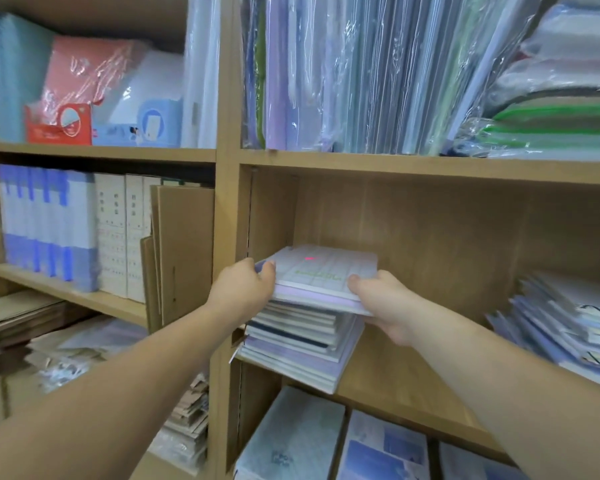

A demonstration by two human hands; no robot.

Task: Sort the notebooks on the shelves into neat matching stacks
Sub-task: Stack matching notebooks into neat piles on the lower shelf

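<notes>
A stack of notebooks point(298, 344) lies on the middle right shelf point(413, 393), against its left wall. On top sit a few pale notebooks point(326, 271), the uppermost with a grid cover and green lettering. My left hand point(243, 289) grips their left edge, and my right hand point(381, 303) grips their right front corner, thumb on top. A second, slanted pile of notebooks point(565, 327) lies at the right end of the same shelf.
Plastic-wrapped folders point(378, 74) stand on the shelf above. To the left stand blue-and-white binders point(45, 223), white boxes and flat cardboard point(184, 251). More notebooks point(291, 441) lie on the shelf below. The wooden divider point(227, 202) separates the two bays.
</notes>
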